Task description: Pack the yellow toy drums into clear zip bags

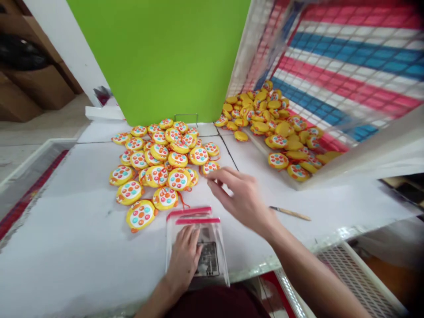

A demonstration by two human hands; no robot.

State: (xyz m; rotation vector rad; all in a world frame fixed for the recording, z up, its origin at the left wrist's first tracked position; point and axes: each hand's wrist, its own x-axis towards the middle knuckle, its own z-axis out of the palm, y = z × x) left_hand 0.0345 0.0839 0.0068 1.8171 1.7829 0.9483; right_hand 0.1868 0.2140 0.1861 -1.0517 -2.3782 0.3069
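My left hand (184, 256) lies flat, fingers outstretched, on a small stack of clear zip bags (217, 234) with red-pink seal strips. Printed black-and-white paper shows through the top bag. Over the table, my right hand (236, 194) is closed in a pinch, thumb and index finger close together. Whatever it may hold is too small to make out. Just beyond its fingertips is a yellow duck-shaped toy (210, 168) with coloured dots on a white face. It belongs to a heap of similar toys (159, 152), some with orange cords, left of that hand.
A wooden-handled tool (291, 213) lies right of my right hand. Many more yellow toys (265, 115) spill from a mesh-sided bin (331, 57) lined with striped cloth. A green panel (159, 57) stands behind the heap. A clear-walled bin (33, 172) adjoins the table's left side.
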